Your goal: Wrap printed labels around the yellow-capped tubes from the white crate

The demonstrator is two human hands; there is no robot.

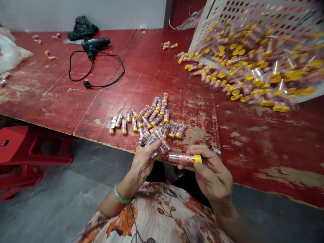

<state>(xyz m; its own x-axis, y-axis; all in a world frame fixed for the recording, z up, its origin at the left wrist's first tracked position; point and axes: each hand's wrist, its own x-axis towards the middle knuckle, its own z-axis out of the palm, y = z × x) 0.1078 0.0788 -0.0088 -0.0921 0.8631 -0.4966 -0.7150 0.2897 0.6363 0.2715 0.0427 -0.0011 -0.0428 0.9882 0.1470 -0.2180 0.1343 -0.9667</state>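
My right hand (212, 172) pinches a clear plastic tube (181, 158) at its yellow cap. The tube lies level, with small red and white pieces inside, and its clear end points at my left hand. My left hand (144, 157) is closed on printed clear plastic sleeves (160, 143), thumb on top. A small gap separates the tube from the sleeves. Just beyond my left hand, a loose group of capped tubes in printed sleeves (152, 116) covers part of the red table. Another small printed piece (215, 150) shows behind my right fingers.
A white perforated basket (202, 30) lies tipped at the back right, yellow-capped tubes (235, 50) spilling from it. At the back left are a heat gun (95, 44) with its coiled cord and a black plastic bag (82, 28). A red stool (17, 145) stands left of the red table (152, 67).
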